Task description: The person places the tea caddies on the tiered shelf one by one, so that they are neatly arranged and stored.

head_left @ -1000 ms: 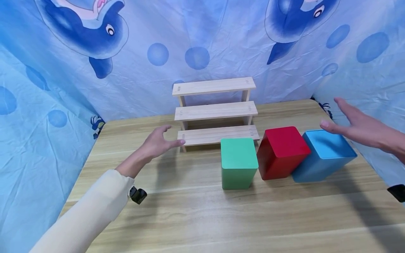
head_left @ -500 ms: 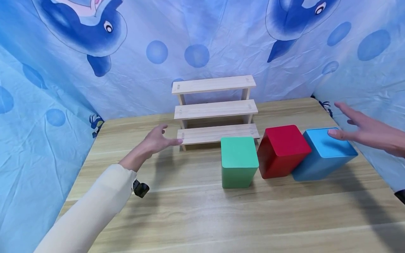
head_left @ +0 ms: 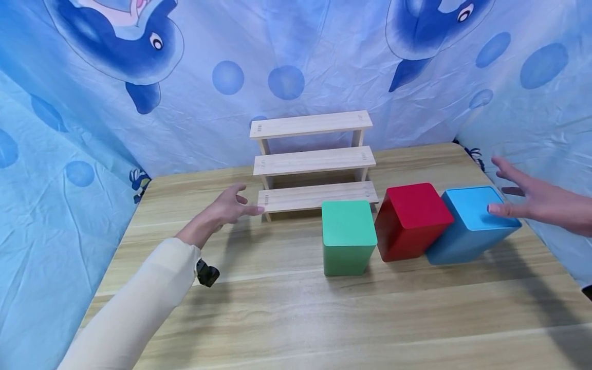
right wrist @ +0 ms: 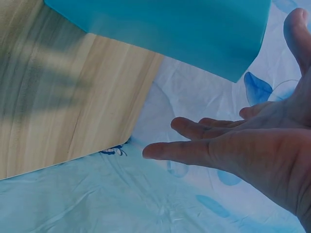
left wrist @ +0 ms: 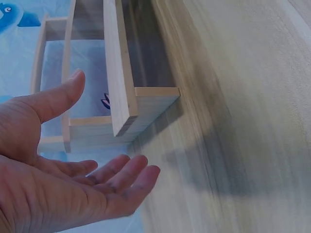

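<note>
My left hand (head_left: pixel 230 205) is held near the left end of a three-step wooden shelf (head_left: pixel 316 196), fingers relaxed and thumb spread away from them. Nothing is in it; the left wrist view shows the palm (left wrist: pixel 53 194) facing the shelf's end. Over at the right, my right hand (head_left: pixel 538 200) hovers beside the blue box (head_left: pixel 478 208), its thumb overlapping the box top in the head view. Its fingers are extended and hold nothing. A red box (head_left: pixel 418 205) leans against or close to the blue one, and a green box (head_left: pixel 349 223) stands upright left of it.
The wooden table (head_left: pixel 296 318) carries the shelf toward its back edge. Blue cloth (head_left: pixel 287 46) printed with dolphins hangs behind and on both sides. Small black cameras (head_left: pixel 207 273) are worn at the wrists.
My right hand has come down and slightly left toward the blue box, its fingers bending a little. The left hand has barely shifted. The boxes and shelf stay put.
</note>
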The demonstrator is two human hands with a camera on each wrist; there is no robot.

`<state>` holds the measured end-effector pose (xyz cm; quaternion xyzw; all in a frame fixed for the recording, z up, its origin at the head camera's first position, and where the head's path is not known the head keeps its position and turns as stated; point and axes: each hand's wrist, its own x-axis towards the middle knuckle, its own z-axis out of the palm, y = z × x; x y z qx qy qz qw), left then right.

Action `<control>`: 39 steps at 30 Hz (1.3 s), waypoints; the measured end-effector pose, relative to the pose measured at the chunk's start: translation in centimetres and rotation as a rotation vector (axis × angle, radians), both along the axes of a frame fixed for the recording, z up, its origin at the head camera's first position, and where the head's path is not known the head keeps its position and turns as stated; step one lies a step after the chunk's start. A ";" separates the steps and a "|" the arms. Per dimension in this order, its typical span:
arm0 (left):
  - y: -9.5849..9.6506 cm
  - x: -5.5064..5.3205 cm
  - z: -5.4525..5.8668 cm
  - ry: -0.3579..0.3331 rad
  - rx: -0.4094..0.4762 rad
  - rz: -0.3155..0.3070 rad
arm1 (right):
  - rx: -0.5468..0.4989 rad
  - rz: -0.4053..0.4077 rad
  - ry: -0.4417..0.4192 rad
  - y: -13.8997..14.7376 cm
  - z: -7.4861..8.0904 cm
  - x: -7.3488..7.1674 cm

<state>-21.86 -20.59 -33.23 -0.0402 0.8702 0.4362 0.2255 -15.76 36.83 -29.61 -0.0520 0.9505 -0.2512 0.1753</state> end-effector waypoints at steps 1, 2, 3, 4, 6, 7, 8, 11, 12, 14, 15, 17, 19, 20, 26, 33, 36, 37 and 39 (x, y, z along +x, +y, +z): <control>0.0 0.0 -0.1 -0.003 0.006 0.000 | -0.004 0.001 -0.005 0.0 0.0 0.0; -0.1 -0.1 -0.3 -0.004 0.011 0.000 | -0.009 0.005 -0.011 0.0 -0.1 0.1; -0.1 -0.1 -0.4 -0.005 0.018 -0.003 | -0.015 0.011 -0.016 0.0 -0.1 0.1; -0.2 -0.1 -0.5 -0.005 0.024 -0.004 | -0.018 0.016 -0.019 0.0 -0.1 0.2; -0.2 -0.1 -0.7 -0.005 0.038 -0.009 | -0.024 0.030 -0.026 0.0 -0.2 0.3; -0.3 -0.1 -0.8 -0.007 0.047 -0.011 | -0.025 0.036 -0.027 0.0 -0.3 0.3; -0.3 -0.2 -0.9 -0.008 0.058 -0.013 | -0.028 0.042 -0.028 0.1 -0.3 0.4; -0.3 -0.3 -1.3 -0.018 0.099 -0.010 | -0.038 0.053 -0.034 0.3 -0.6 0.5; -0.3 -0.4 -1.5 -0.021 0.113 -0.011 | -0.044 0.054 -0.039 0.4 -0.7 0.5; -0.3 -0.6 -1.9 -0.026 0.141 -0.005 | -0.055 0.054 -0.050 0.6 -0.9 0.5; -0.3 -0.8 -2.1 -0.026 0.154 -0.004 | -0.059 0.054 -0.055 0.7 -0.9 0.5; -0.4 -1.0 -2.5 -0.022 0.176 -0.004 | -0.065 0.054 -0.063 0.9 -1.1 0.4; -0.5 -1.2 -2.9 -0.018 0.201 0.006 | -0.070 0.059 -0.064 1.0 -1.3 0.4; -0.6 -1.4 -3.0 -0.013 0.213 0.006 | -0.073 0.062 -0.062 1.0 -1.3 0.4; -0.6 -1.7 -3.9 -0.021 0.315 0.025 | -0.095 0.075 -0.050 1.3 -1.7 0.3; -0.5 -2.1 -4.5 -0.039 0.387 0.057 | -0.178 0.109 -0.055 2.2 -2.5 0.1; -0.5 -2.3 -4.8 -0.037 0.402 0.061 | -0.201 0.122 -0.060 2.5 -2.8 0.0; -0.5 -2.4 -4.8 -0.035 0.401 0.062 | -0.206 0.130 -0.062 2.6 -2.8 0.0; -0.5 -2.5 -4.9 -0.033 0.399 0.061 | -0.224 0.139 -0.076 2.7 -2.9 0.0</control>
